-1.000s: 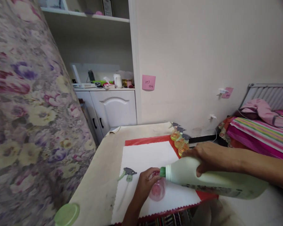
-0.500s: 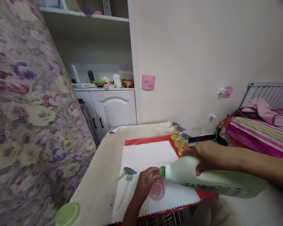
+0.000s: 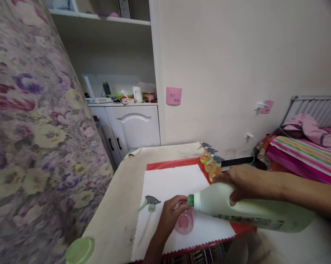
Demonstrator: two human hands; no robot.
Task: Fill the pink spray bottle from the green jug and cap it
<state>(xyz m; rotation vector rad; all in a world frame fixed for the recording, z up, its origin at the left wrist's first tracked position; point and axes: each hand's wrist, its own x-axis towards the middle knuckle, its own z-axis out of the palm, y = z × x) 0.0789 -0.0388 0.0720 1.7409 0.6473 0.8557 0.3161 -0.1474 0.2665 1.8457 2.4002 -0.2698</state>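
Observation:
My right hand (image 3: 244,181) grips a large pale green detergent jug (image 3: 253,212), tipped almost level with its green spout toward the left. The spout rests at the mouth of a clear pink spray bottle (image 3: 184,222). Around that bottle's neck my left hand (image 3: 174,209) is closed, steadying it upright on the white sheet. Whether liquid flows is hidden by my fingers. Left of my left hand lies a grey and green spray trigger head (image 3: 151,201) with its thin dip tube. A round green cap (image 3: 80,250) sits at the table's near left corner.
Several spray bottles with yellow liquid (image 3: 211,167) stand in a row at the table's right edge. A white sheet (image 3: 171,179) over red cloth covers part of the beige table (image 3: 113,198). A floral curtain (image 3: 44,139) hangs at left; a bed (image 3: 305,154) is at right.
Almost nothing differs. Both hands keep their hold, and the jug stays tilted with its spout at the pink bottle; the whole view has shifted very slightly.

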